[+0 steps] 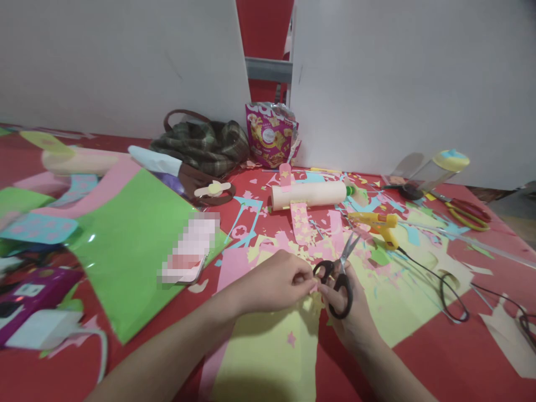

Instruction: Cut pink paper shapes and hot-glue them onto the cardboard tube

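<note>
In the head view my left hand (pixel 274 279) is closed, its fingertips pinching a tiny piece of pink paper (pixel 314 287). My right hand (pixel 355 315) is wrapped around black-handled scissors (pixel 343 287), their blades parted and pointing up and away. Its thumb and fingertips meet the left fingertips at the pink piece. Below both hands lies a yellow paper sheet (pixel 268 357) with a small pink star (pixel 291 339) on it. A pink sheet (pixel 228 273) shows from under its left side.
Beyond my hands lies a cream paper tube (pixel 324 194) among paper scraps. A yellow glue gun (pixel 383 224) and its cord are to the right, near red-handled scissors (pixel 467 215) and a clear cylinder (pixel 431 176). Left are a green sheet (pixel 125 262), a phone (pixel 190 248) and a charger (pixel 44 329).
</note>
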The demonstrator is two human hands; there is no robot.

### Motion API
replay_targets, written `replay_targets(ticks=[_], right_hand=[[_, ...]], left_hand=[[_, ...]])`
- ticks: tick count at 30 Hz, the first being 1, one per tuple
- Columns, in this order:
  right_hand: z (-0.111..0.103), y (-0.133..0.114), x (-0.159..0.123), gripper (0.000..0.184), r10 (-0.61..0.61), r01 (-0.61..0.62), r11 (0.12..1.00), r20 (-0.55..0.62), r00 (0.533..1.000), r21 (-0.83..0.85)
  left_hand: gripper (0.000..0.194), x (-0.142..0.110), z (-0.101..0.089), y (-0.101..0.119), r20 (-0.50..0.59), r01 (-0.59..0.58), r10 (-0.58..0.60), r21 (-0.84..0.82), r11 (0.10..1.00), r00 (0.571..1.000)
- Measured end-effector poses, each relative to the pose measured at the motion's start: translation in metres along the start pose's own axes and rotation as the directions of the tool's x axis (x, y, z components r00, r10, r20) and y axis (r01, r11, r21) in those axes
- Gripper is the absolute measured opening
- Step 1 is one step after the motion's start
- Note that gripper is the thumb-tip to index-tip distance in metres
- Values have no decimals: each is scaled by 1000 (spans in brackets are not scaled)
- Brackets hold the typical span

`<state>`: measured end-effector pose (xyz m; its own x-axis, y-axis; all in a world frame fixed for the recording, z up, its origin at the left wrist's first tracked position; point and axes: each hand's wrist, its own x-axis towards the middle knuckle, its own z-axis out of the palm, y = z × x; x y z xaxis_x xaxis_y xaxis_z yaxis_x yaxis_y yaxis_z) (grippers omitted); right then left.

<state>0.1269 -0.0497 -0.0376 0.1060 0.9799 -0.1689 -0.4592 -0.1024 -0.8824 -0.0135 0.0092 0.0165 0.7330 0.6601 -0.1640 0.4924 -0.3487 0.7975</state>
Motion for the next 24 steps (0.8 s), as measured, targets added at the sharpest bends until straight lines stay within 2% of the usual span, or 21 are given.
replay_targets(ticks=[4, 13, 24], right_hand=[[-2, 1, 0, 31, 20, -20, 1000, 20, 1000, 14], [-3, 2, -1, 32, 27, -21, 995, 59, 998, -102], [-2, 4, -2, 31, -16, 18, 980, 10, 1000, -198]], left_hand=[[27, 0, 1, 2, 21, -52, 51, 55, 997, 998], [23, 0, -2, -1, 78, -123, 118, 57, 991, 990], [22, 3, 3, -4, -9, -111, 113, 131, 985, 994]])
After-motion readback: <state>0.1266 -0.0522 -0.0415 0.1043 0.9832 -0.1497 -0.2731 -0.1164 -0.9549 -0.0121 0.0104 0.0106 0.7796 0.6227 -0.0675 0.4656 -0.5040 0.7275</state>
